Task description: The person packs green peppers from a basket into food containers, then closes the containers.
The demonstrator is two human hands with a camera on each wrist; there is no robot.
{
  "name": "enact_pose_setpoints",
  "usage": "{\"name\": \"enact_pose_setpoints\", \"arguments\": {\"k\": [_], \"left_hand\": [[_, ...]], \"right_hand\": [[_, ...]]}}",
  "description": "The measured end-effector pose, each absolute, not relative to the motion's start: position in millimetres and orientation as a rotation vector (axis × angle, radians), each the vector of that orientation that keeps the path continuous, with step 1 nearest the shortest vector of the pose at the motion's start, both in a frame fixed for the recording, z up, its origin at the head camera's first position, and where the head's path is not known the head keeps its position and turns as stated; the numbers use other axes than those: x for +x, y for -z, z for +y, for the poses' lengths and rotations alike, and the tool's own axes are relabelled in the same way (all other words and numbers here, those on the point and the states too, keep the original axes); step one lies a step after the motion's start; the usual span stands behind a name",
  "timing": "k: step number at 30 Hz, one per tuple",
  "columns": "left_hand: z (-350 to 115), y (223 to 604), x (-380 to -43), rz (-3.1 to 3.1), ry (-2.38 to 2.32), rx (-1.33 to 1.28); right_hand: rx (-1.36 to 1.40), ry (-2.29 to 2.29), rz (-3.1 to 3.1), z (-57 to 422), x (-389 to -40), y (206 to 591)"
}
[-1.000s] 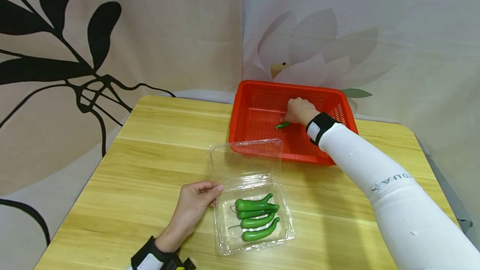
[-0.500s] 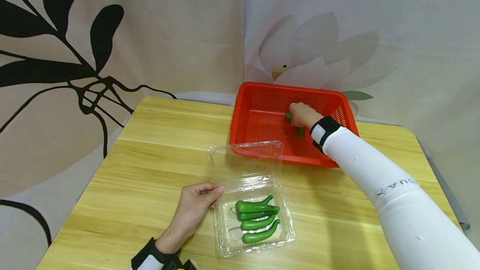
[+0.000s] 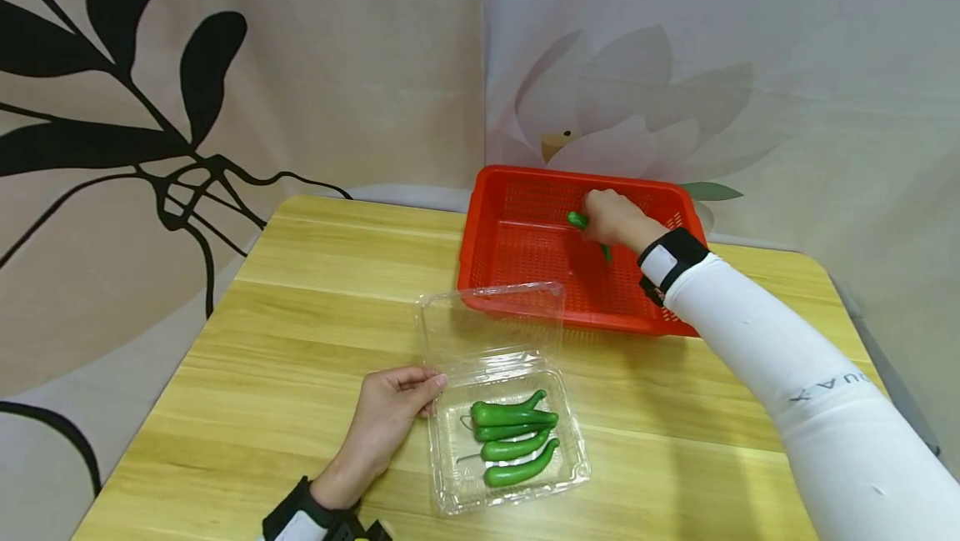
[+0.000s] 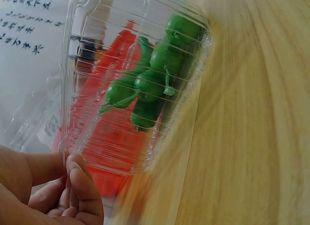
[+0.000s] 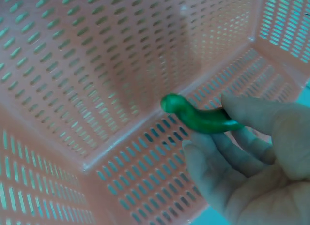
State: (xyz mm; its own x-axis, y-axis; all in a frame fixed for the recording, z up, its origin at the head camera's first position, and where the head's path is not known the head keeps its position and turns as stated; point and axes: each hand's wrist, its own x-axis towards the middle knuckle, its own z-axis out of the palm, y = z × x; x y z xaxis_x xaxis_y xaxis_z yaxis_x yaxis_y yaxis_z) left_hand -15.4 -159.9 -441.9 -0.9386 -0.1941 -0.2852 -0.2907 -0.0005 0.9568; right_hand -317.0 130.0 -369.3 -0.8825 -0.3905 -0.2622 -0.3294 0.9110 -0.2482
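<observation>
My left hand (image 3: 384, 418) pinches the left edge of a clear plastic clamshell container (image 3: 517, 501) between thumb and fingers. Its lid (image 3: 491, 320) is folded back toward the basket. Several green chili peppers (image 3: 517, 414) lie side by side in the tray half; the left wrist view shows these peppers (image 4: 167, 55) through the ribbed plastic wall. Inside a red basket (image 3: 525, 251), my right hand (image 3: 615, 217) holds one green chili pepper (image 5: 203, 121) between thumb and fingers. Its curved end sticks out past the fingertips, close over the slotted floor.
A wooden-topped table (image 3: 315, 299) bears everything, and the basket stands at its back right. The lid's far edge overlaps the basket's front rim in the head view. Behind the table hangs a printed cloth (image 3: 360, 66).
My right hand, low in the basket with the pepper at its fingertips, now grips that pepper and has shifted slightly right. The left hand and container stay put.
</observation>
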Motion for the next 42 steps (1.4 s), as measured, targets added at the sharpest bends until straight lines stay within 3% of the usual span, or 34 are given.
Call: {"name": "enact_pose_setpoints", "arguments": {"k": [26,42], "left_hand": [[-158,441,-15,2.157,-2.111,-0.536],[-154,442,-13,2.174,-2.1,-0.518]], "right_hand": [[-0.887,0.701,3.025,146,-260,305],[-0.929,0.922,3.054,150,-203,294]]}}
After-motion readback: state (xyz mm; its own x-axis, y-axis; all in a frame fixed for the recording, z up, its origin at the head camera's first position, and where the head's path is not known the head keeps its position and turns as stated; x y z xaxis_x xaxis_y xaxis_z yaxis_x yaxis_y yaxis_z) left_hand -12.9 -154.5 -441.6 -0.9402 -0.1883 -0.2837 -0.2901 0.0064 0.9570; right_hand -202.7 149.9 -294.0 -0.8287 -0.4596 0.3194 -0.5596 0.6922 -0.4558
